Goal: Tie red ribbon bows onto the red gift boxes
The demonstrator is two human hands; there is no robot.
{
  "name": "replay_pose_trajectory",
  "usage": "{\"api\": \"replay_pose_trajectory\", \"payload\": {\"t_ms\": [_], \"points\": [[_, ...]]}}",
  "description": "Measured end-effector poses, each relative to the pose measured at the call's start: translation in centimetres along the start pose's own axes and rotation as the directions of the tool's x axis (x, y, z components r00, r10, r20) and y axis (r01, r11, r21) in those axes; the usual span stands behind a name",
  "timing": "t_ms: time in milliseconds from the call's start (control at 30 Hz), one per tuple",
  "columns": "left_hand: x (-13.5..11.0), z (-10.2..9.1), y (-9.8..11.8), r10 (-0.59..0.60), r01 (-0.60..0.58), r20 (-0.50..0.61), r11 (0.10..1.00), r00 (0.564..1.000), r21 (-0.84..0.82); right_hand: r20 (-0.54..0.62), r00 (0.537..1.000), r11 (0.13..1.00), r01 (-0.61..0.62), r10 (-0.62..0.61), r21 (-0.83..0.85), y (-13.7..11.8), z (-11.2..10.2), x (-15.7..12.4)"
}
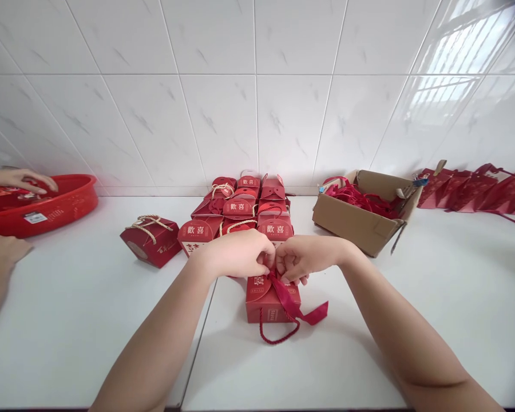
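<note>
A small red gift box (257, 306) with pale lettering sits on the white table in front of me. Across its top runs a crimson ribbon (286, 296), one tail trailing off to the right. My left hand (251, 252) pinches the ribbon at the top of the box. Close beside it, the curled fingers of my right hand (302, 257) also grip the ribbon, near the middle of the lid. A twisted red cord handle (278, 341) loops down from the box's near side onto the table. The ribbon's knot area is partly hidden by my fingers.
Several red gift boxes (240, 207) are stacked beyond my hands. One with a straw-coloured cord (158, 249) stands apart to the left. A cardboard box (352, 226) holds red ribbons; red bags (472, 189) line the right wall. At left, another person's hand (30, 180) reaches into a red basin (64, 209).
</note>
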State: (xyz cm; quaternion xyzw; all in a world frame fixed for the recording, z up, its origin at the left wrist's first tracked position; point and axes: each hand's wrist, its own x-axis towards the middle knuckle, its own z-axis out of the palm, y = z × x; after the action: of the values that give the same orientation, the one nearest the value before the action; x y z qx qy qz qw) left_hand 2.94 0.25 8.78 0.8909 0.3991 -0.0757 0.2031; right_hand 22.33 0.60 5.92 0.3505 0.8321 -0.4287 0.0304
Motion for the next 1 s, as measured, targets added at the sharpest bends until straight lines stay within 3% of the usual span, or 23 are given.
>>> {"api": "replay_pose_trajectory", "payload": {"t_ms": [167,433,700,833,1000], "points": [[-0.4,-0.22,0.37,0.008,-0.008,-0.004,1.0,1.0,0.012,-0.012,1.0,1.0,-0.008,0.008,0.001,-0.13,0.02,-0.52],[-0.8,-0.31,0.43,-0.088,0.087,0.02,0.996,0.996,0.032,-0.01,1.0,1.0,-0.013,0.013,-0.012,-0.03,0.08,-0.52],[-0.21,-0.05,0.8,-0.053,0.053,0.008,0.999,0.999,0.01,-0.011,0.999,0.999,0.04,-0.04,0.003,-0.01,0.33,-0.21],[-0.13,-0.01,0.45,-0.008,0.008,-0.002,1.0,1.0,-0.02,-0.003,1.0,1.0,0.027,-0.027,0.006,-0.1,0.31,-0.18],[-0.79,-0.43,0.31,-0.038,0.036,-0.059,0.999,0.998,-0.03,-0.016,1.0,1.0,-0.015,0.015,0.017,-0.32,0.21,-0.39]]}}
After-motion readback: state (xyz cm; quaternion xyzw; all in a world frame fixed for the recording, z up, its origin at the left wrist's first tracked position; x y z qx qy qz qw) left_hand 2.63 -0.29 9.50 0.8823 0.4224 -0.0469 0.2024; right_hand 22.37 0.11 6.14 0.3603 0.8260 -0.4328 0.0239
